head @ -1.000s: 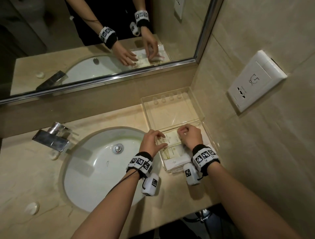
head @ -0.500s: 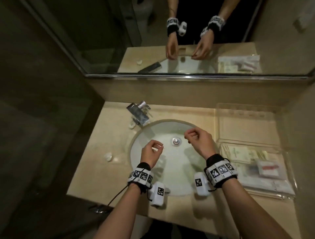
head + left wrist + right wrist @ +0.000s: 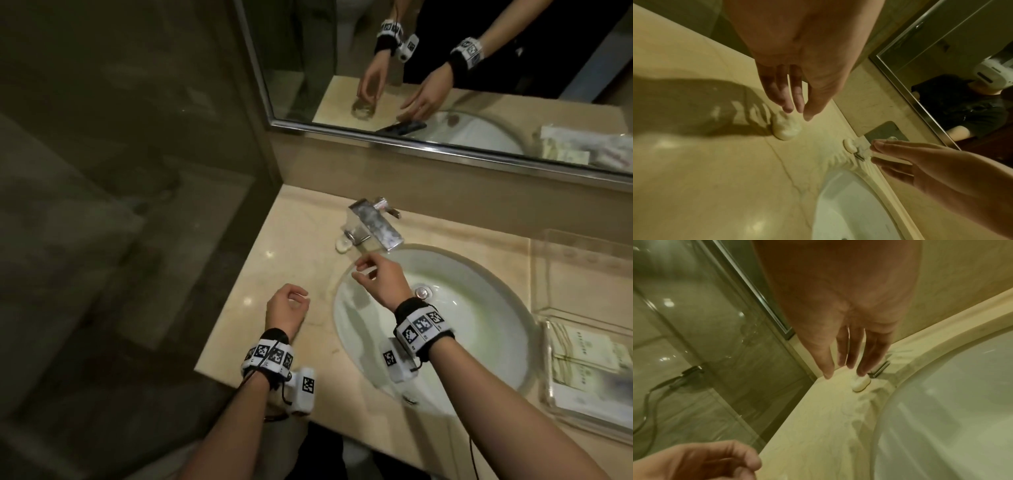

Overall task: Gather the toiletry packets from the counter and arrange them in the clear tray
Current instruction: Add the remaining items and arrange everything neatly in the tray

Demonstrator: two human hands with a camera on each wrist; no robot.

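Our left hand (image 3: pixel 287 308) and right hand (image 3: pixel 380 278) hover loose and empty over two small round packets (image 3: pixel 786 128) on the bench, left of the sink. They look light and soft; we'd pinch each by its sides.

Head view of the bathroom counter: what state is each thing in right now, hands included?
Left hand: empty, fingers loosely curled, above a small round white packet.
Right hand: empty, fingers extended toward a second round packet beside the tap.
Tap: no water running.
Sink: empty, drain visible.
Clear tray: holds flat packets in its near part, far part bare.
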